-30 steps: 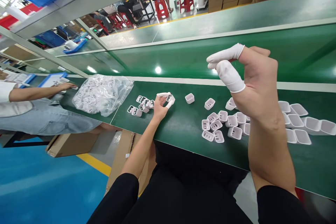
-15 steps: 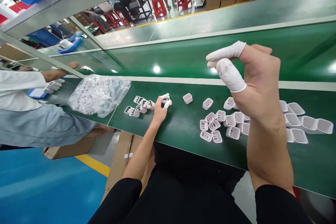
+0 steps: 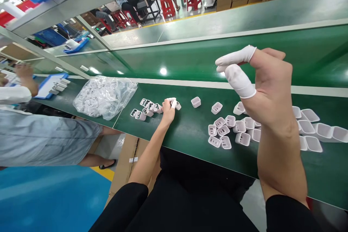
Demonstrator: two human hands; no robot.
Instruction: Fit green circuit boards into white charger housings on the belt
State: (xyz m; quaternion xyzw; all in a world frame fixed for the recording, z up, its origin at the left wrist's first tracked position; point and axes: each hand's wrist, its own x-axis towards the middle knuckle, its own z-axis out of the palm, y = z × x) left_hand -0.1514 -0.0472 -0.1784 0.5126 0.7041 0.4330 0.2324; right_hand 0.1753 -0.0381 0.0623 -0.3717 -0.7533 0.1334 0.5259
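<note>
Left hand (image 3: 168, 112) low over the green tabletop (image 3: 187, 127), thumb and fingers drawn in around a white housing (image 3: 178, 105) that pokes out at the hand's 2 o'clock; housings with dark inserts (image 3: 148, 111) cluster just beside it at 9 o'clock. Right hand (image 3: 269, 79) raised between the left's 2 and 3 o'clock, covered thumb and fingers bent nearly together; whether they hold anything cannot be told. Lone open cup (image 3: 195, 102) at the held housing's 3 o'clock, slotted cups (image 3: 223, 130) farther out toward 4.
</note>
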